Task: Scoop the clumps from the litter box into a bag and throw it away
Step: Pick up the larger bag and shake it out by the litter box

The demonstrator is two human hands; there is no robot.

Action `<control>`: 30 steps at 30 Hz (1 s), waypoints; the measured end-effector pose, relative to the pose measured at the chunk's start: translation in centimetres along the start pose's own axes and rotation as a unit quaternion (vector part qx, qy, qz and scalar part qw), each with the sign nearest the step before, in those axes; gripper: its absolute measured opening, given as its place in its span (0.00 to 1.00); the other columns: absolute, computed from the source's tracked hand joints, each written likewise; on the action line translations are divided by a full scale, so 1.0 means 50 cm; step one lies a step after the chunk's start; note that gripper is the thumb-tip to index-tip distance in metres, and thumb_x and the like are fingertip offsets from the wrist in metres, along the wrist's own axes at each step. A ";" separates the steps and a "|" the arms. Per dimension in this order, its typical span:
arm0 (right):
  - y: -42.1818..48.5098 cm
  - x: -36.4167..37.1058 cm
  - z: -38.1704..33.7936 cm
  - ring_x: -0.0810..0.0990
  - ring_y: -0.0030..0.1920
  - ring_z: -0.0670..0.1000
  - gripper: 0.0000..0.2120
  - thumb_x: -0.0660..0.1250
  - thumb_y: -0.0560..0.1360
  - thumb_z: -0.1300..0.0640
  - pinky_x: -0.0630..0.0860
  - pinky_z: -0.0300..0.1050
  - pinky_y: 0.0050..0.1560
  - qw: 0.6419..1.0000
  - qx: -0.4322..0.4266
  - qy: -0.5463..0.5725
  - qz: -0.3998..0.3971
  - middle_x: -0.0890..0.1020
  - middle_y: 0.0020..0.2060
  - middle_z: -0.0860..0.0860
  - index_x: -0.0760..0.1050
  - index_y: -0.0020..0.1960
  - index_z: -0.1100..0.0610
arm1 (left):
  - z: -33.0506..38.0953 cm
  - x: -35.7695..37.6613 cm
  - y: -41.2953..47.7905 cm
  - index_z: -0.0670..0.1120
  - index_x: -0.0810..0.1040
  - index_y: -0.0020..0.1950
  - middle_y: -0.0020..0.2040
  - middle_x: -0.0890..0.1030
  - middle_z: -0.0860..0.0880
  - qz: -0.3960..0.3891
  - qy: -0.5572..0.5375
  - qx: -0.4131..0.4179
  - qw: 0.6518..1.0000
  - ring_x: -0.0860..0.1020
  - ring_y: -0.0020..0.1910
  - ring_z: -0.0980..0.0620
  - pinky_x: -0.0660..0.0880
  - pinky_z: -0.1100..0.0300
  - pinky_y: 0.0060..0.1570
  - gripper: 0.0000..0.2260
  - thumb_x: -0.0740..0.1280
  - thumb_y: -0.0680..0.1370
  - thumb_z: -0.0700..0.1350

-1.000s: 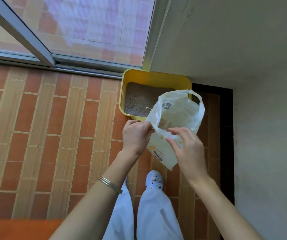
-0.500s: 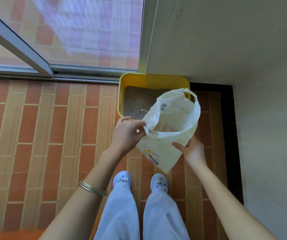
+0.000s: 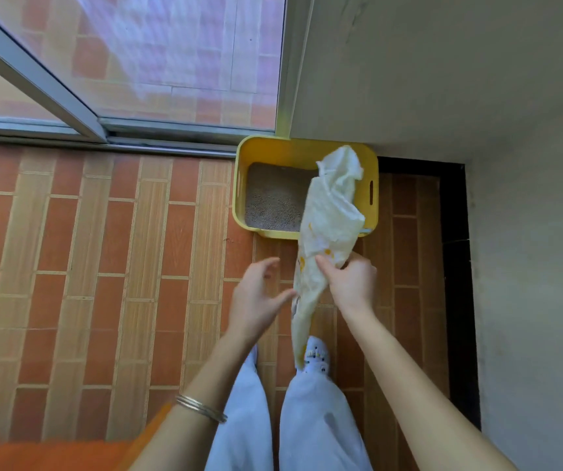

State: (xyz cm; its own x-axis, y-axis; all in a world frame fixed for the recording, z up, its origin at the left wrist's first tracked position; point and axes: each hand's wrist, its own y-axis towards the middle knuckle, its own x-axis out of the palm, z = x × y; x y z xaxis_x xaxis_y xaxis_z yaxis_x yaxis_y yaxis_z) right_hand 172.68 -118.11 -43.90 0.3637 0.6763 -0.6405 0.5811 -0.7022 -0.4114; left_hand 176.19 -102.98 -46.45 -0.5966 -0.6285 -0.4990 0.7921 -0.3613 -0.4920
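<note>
Orange-brown floor tiles (image 3: 103, 266) run up to a sliding glass door (image 3: 171, 45) with a metal frame, and a pale wall (image 3: 443, 79) closes the corner on the right. Tucked into that corner, against the door track and the wall, sits the yellow litter box (image 3: 307, 149), with grey litter (image 3: 273, 198) spread across its bottom.

A person stands just in front of it in white trousers (image 3: 314, 419), one white shoe (image 3: 315, 356) showing. The right hand (image 3: 351, 283) has its grip closed round the crumpled white plastic bag (image 3: 331, 205) about halfway along, fingers curled into the plastic. Above the fist the bag stands up in loose folds and, from the head camera, covers the right part of the box. Below the fist it hangs in a narrow twist down toward the shoe.

The left hand (image 3: 256, 297), a thin metal bangle (image 3: 201, 407) on its wrist, holds nothing. Its grip is spread, fingers loose and apart, the thumb just beside the bag's hanging part. Whether it touches the plastic I cannot tell.
</note>
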 end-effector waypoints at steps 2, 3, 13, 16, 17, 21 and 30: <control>0.009 0.001 -0.009 0.78 0.32 0.49 0.08 0.74 0.69 0.56 0.72 0.39 0.33 0.998 0.037 0.041 -0.004 0.82 0.33 0.54 0.80 0.38 0.62 | -0.001 0.043 -0.031 0.49 0.72 0.66 0.61 0.76 0.52 -0.047 0.027 0.022 0.998 0.75 0.57 0.54 0.73 0.53 0.58 0.31 0.77 0.67 0.52; 0.013 0.000 -0.014 0.80 0.36 0.52 0.08 0.74 0.68 0.57 0.74 0.43 0.37 0.997 0.048 0.060 -0.001 0.83 0.35 0.56 0.80 0.40 0.63 | -0.001 0.064 -0.042 0.49 0.72 0.66 0.61 0.76 0.53 -0.055 0.040 0.025 0.997 0.75 0.58 0.54 0.72 0.54 0.57 0.31 0.77 0.66 0.53; 0.020 -0.033 -0.014 0.83 0.41 0.53 0.05 0.73 0.68 0.57 0.76 0.45 0.39 0.995 0.050 0.071 -0.040 0.82 0.34 0.49 0.80 0.38 0.59 | 0.004 0.100 -0.044 0.51 0.83 0.48 0.44 0.84 0.52 0.065 0.072 -0.055 0.994 0.80 0.46 0.49 0.66 0.60 0.38 0.05 0.68 0.75 0.44; 0.018 -0.043 -0.020 0.82 0.49 0.48 0.07 0.73 0.70 0.56 0.77 0.42 0.48 0.977 0.004 0.145 -0.154 0.84 0.44 0.49 0.79 0.46 0.55 | -0.001 0.075 -0.033 0.51 0.83 0.45 0.41 0.85 0.51 0.068 0.057 -0.061 0.994 0.81 0.44 0.48 0.74 0.55 0.43 0.03 0.70 0.74 0.47; 0.016 -0.045 -0.019 0.81 0.51 0.46 0.12 0.73 0.70 0.56 0.76 0.41 0.52 0.966 -0.014 0.165 -0.197 0.84 0.48 0.49 0.79 0.52 0.56 | -0.004 0.065 -0.029 0.50 0.84 0.44 0.40 0.84 0.51 0.070 0.037 -0.065 0.995 0.81 0.43 0.48 0.75 0.54 0.43 0.03 0.71 0.74 0.48; -0.004 -0.039 0.003 0.78 0.57 0.43 0.25 0.74 0.69 0.55 0.73 0.35 0.58 0.961 -0.037 0.112 -0.250 0.80 0.57 0.47 0.73 0.65 0.56 | -0.007 0.029 -0.014 0.49 0.85 0.42 0.38 0.84 0.51 0.054 -0.056 -0.092 0.993 0.82 0.41 0.51 0.77 0.51 0.46 0.04 0.74 0.71 0.48; -0.084 0.024 0.089 0.72 0.52 0.38 0.34 0.76 0.66 0.53 0.67 0.18 0.38 0.948 0.055 0.053 -0.308 0.75 0.57 0.44 0.66 0.69 0.50 | 0.023 0.008 -0.011 0.50 0.85 0.39 0.37 0.85 0.49 0.021 -0.237 -0.113 0.965 0.84 0.41 0.49 0.79 0.45 0.50 0.03 0.77 0.68 0.43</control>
State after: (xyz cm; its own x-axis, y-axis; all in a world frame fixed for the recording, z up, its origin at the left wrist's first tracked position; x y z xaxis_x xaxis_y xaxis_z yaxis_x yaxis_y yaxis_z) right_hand 167.43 -115.32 -45.80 0.0542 0.9802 -0.1904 0.6290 -0.1817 -0.7559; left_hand 175.66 -103.83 -45.60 -0.3956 -0.9033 -0.1657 0.7337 -0.2023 -0.6486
